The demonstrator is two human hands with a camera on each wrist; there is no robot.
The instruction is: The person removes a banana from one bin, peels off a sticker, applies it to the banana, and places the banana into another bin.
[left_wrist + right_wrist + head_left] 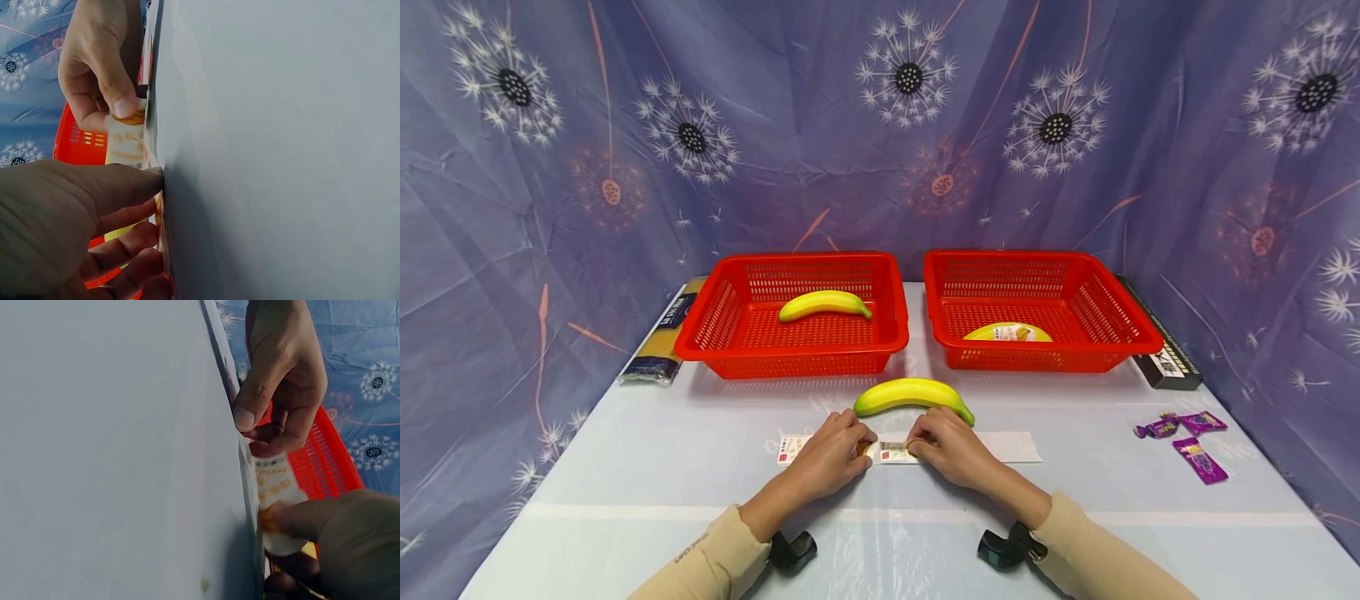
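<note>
A white strip of printed stickers (1018, 447) lies across the table, under both hands. My left hand (831, 454) holds the strip left of its middle, thumb and fingertips at its edge. On the right, my right hand (951, 446) pinches a sticker between thumb and fingers. In the right wrist view that white and orange sticker (287, 544) stands partly raised from the strip; how much still sticks is hidden. Just behind the hands lies a yellow banana (910, 393) with green ends, close to the right hand's knuckles.
Behind stand a left red basket (797, 365) holding a banana (822, 303) and a right red basket (1022, 358) holding a banana (977, 333) with a sticker. A gold and blue packet (655, 367), a black box (1176, 379) and purple-wrapped candies (1201, 460) lie at the sides.
</note>
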